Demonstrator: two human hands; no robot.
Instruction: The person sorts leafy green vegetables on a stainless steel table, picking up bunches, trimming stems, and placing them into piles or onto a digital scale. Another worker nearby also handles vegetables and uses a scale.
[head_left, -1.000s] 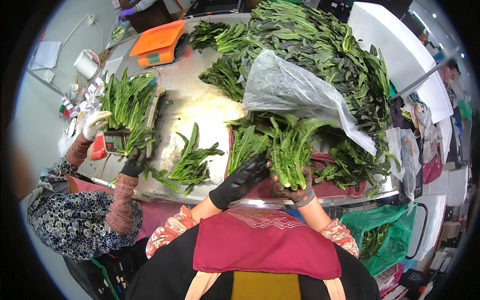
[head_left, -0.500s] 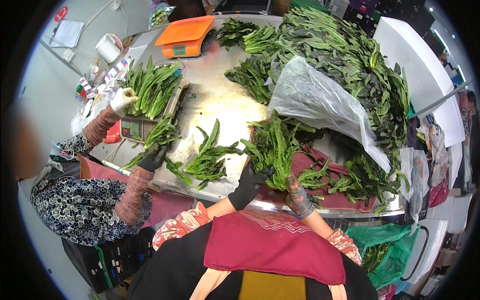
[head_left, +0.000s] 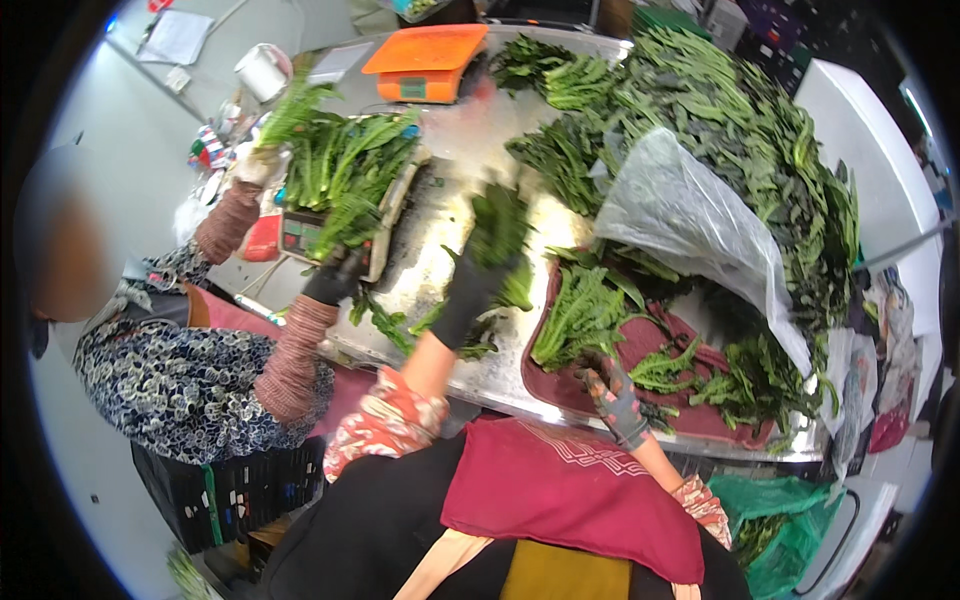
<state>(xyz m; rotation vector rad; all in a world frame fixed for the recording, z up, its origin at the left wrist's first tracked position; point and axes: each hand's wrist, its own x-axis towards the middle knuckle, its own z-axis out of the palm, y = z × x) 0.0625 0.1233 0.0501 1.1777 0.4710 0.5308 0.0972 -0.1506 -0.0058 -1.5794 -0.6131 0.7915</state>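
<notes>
My left hand (head_left: 470, 290), in a black glove, is closed on a few dark leafy greens (head_left: 499, 220) above the metal table, blurred by motion. Loose leaves partly show under that wrist. My right hand (head_left: 612, 400), in a dark patterned glove, rests at the table's near edge with its fingers slightly apart. Just beyond its fingertips a bunch of leafy greens (head_left: 580, 315) lies on a dark red cloth (head_left: 560, 395). Smaller leaf bunches (head_left: 665, 370) sit on the cloth to the right of it.
A large heap of greens (head_left: 720, 130) fills the far right, partly under a clear plastic bag (head_left: 690, 210). At left, a co-worker (head_left: 200, 380) handles greens (head_left: 345, 160) piled on a weighing scale (head_left: 300, 232). An orange scale (head_left: 425, 60) stands at the back.
My left hand has left the bunch on the cloth and moved forward and left, now carrying leaves. My right hand has loosened from the bunch. The co-worker's far hand has lifted some greens.
</notes>
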